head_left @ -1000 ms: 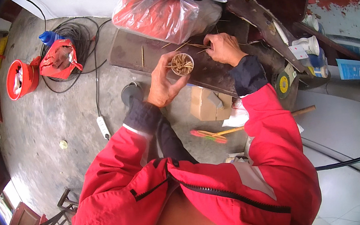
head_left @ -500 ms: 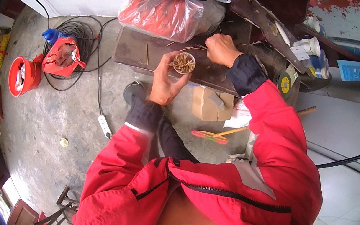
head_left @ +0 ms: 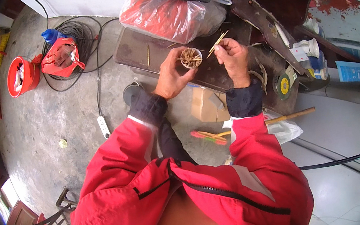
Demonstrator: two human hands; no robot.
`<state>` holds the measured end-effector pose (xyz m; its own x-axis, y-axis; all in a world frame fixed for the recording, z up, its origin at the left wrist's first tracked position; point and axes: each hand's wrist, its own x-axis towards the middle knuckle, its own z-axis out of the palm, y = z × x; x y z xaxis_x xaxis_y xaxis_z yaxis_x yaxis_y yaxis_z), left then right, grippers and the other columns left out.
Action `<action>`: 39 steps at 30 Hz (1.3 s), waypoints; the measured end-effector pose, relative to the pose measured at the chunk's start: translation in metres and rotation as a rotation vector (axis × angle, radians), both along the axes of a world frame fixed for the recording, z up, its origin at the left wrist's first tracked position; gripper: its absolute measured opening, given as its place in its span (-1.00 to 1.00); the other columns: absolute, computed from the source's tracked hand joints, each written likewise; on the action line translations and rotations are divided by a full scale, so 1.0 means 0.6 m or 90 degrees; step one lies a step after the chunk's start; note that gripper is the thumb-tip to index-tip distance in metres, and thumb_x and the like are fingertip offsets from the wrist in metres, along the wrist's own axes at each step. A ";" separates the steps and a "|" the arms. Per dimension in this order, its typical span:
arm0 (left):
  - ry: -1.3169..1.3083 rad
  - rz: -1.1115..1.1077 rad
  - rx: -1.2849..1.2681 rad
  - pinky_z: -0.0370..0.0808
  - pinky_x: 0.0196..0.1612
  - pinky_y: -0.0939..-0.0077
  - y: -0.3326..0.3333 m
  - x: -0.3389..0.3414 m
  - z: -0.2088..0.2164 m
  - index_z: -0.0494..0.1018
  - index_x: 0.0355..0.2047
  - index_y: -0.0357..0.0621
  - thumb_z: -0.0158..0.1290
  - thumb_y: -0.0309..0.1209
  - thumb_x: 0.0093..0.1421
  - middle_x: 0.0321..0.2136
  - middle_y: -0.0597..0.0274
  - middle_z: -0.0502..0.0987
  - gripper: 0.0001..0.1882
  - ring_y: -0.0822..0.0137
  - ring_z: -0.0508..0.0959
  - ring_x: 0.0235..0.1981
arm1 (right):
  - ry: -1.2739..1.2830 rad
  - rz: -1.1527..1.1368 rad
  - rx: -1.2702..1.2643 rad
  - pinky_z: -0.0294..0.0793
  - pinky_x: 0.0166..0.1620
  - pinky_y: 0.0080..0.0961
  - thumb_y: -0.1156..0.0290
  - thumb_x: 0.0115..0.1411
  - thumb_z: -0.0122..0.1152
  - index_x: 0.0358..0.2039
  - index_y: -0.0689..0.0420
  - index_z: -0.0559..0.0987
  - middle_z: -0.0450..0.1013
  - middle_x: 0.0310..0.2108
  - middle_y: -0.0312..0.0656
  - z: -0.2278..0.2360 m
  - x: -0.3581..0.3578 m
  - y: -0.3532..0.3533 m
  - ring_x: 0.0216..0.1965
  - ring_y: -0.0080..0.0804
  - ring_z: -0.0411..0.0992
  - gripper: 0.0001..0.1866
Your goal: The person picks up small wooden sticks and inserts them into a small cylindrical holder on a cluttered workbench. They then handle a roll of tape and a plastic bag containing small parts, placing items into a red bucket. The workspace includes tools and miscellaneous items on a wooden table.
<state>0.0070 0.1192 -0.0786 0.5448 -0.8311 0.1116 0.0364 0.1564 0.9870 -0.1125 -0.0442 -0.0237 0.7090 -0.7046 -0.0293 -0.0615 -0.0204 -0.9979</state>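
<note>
I see the left hand (head_left: 171, 74) curled around a small cup (head_left: 201, 58) full of thin wooden sticks (head_left: 190, 57). The right hand (head_left: 233, 57), near it, pinches a few loose sticks (head_left: 217, 43) (exact count unclear from here) over the dark bench (head_left: 133, 50). Farther off: a clear plastic bag (head_left: 161, 14), red inside.

Light bright and diffuse, shadows soft. Floor (head_left: 74, 113) burns near-white at left, probably from an opening there; rim too washed out to confirm. Glare streaks the plastic bag (head_left: 176, 18) at the far edge of the bench (head_left: 134, 50). Left hand (head_left: 171, 78) and right hand (head_left: 233, 59) fairly crisp. Straight lines bow; corners black.
</note>
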 end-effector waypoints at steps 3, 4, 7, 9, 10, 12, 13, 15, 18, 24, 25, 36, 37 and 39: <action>-0.012 -0.021 0.008 0.41 0.12 0.45 -0.003 0.003 0.007 0.26 0.09 -0.29 0.23 -0.50 0.09 -0.09 0.18 0.47 -0.43 0.40 0.49 -0.04 | -0.041 0.002 -0.005 0.32 -0.54 -0.76 0.51 0.18 0.29 -0.30 0.26 0.57 0.50 -0.50 -0.37 0.009 0.006 0.027 -0.59 -0.74 0.35 -0.89; -0.007 -0.025 0.003 0.41 0.12 0.45 -0.004 0.003 0.009 0.27 0.09 -0.29 0.23 -0.49 0.09 -0.09 0.18 0.47 -0.43 0.40 0.49 -0.04 | -0.053 0.000 -0.005 0.32 -0.54 -0.76 0.51 0.18 0.29 -0.29 0.25 0.57 0.50 -0.50 -0.37 0.009 0.006 0.028 -0.59 -0.74 0.35 -0.88; 0.002 -0.036 -0.004 0.41 0.13 0.45 -0.002 0.005 0.014 0.27 0.09 -0.28 0.24 -0.48 0.09 -0.09 0.18 0.47 -0.42 0.40 0.49 -0.03 | -0.095 -0.017 -0.020 0.32 -0.54 -0.76 0.50 0.19 0.29 -0.28 0.24 0.57 0.50 -0.51 -0.37 0.018 0.013 0.031 -0.59 -0.75 0.35 -0.88; 0.004 -0.043 -0.006 0.41 0.13 0.45 -0.002 0.006 0.016 0.27 0.09 -0.28 0.25 -0.48 0.08 -0.09 0.18 0.48 -0.42 0.40 0.49 -0.04 | -0.101 -0.016 -0.035 0.32 -0.53 -0.77 0.50 0.19 0.28 -0.28 0.24 0.57 0.49 -0.51 -0.37 0.024 0.016 0.032 -0.58 -0.75 0.35 -0.88; 0.003 -0.044 -0.005 0.41 0.13 0.45 -0.001 0.006 0.014 0.27 0.09 -0.27 0.25 -0.47 0.08 -0.09 0.18 0.47 -0.42 0.40 0.49 -0.03 | -0.104 -0.015 -0.043 0.32 -0.53 -0.77 0.50 0.19 0.28 -0.28 0.24 0.57 0.49 -0.51 -0.37 0.027 0.017 0.032 -0.57 -0.75 0.36 -0.88; 0.000 -0.046 -0.003 0.41 0.12 0.45 -0.001 0.008 0.012 0.27 0.08 -0.27 0.25 -0.47 0.08 -0.09 0.18 0.47 -0.42 0.40 0.49 -0.03 | -0.070 0.003 -0.069 0.33 -0.52 -0.76 0.51 0.19 0.28 -0.29 0.25 0.57 0.49 -0.49 -0.38 0.031 0.021 0.041 -0.56 -0.74 0.37 -0.89; 0.000 -0.046 -0.008 0.41 0.12 0.45 -0.001 0.008 0.011 0.28 0.08 -0.27 0.25 -0.48 0.08 -0.08 0.18 0.47 -0.42 0.40 0.49 -0.03 | -0.053 0.012 -0.082 0.34 -0.51 -0.76 0.51 0.19 0.28 -0.29 0.25 0.57 0.49 -0.49 -0.38 0.032 0.022 0.044 -0.55 -0.74 0.37 -0.89; 0.000 -0.048 -0.020 0.41 0.12 0.45 -0.003 0.006 0.016 0.28 0.08 -0.28 0.25 -0.49 0.07 -0.08 0.18 0.47 -0.42 0.40 0.48 -0.02 | -0.008 0.027 -0.181 0.35 -0.50 -0.75 0.52 0.17 0.29 -0.31 0.25 0.58 0.49 -0.47 -0.37 0.024 0.017 0.043 -0.53 -0.72 0.40 -0.90; -0.051 -0.044 -0.019 0.41 0.11 0.44 -0.005 0.012 0.023 0.28 0.09 -0.28 0.25 -0.52 0.06 -0.07 0.17 0.46 -0.41 0.40 0.48 -0.01 | 0.029 0.066 -0.303 0.37 -0.49 -0.72 0.54 0.15 0.30 -0.32 0.25 0.59 0.50 -0.47 -0.34 0.024 0.013 0.042 -0.52 -0.69 0.42 -0.90; -0.058 -0.026 -0.004 0.41 0.12 0.45 -0.001 0.016 0.006 0.28 0.10 -0.27 0.24 -0.55 0.04 -0.07 0.16 0.46 -0.39 0.39 0.48 0.00 | 0.074 -0.090 -0.263 0.41 -0.44 -0.67 0.52 0.15 0.30 -0.30 0.24 0.63 0.53 -0.48 -0.31 -0.017 -0.036 0.012 -0.50 -0.68 0.43 -0.89; -0.069 -0.022 -0.003 0.41 0.12 0.47 -0.002 0.015 0.004 0.28 0.10 -0.28 0.23 -0.56 0.05 -0.07 0.18 0.46 -0.40 0.40 0.49 0.00 | 0.116 -0.185 -0.308 0.43 -0.39 -0.68 0.51 0.17 0.29 -0.28 0.23 0.64 0.56 -0.47 -0.30 -0.031 -0.047 -0.009 -0.47 -0.69 0.44 -0.89; -0.018 -0.041 0.011 0.40 0.12 0.51 -0.011 0.006 -0.010 0.25 0.12 -0.26 0.19 -0.59 0.08 -0.07 0.24 0.46 -0.42 0.46 0.48 -0.02 | 0.758 -0.066 -0.485 0.53 -0.16 -0.09 0.29 0.01 0.29 -0.35 0.06 0.68 0.58 -0.36 0.00 -0.026 -0.072 -0.092 -0.20 0.04 0.54 -0.81; -0.010 -0.043 0.018 0.38 0.13 0.52 -0.010 0.008 -0.015 0.25 0.12 -0.27 0.19 -0.59 0.08 -0.07 0.24 0.46 -0.42 0.46 0.47 -0.01 | 0.758 -0.049 -0.493 0.53 -0.16 -0.09 0.30 0.01 0.27 -0.36 0.05 0.68 0.58 -0.36 0.00 -0.023 -0.068 -0.092 -0.21 0.04 0.54 -0.82; -0.023 -0.035 0.027 0.38 0.13 0.52 -0.009 0.007 -0.013 0.25 0.12 -0.27 0.19 -0.59 0.08 -0.07 0.24 0.46 -0.42 0.45 0.47 -0.01 | 0.733 -0.080 -0.541 0.53 -0.18 -0.08 0.33 0.01 0.23 -0.40 0.04 0.68 0.57 -0.36 0.00 -0.019 -0.066 -0.100 -0.23 0.05 0.54 -0.85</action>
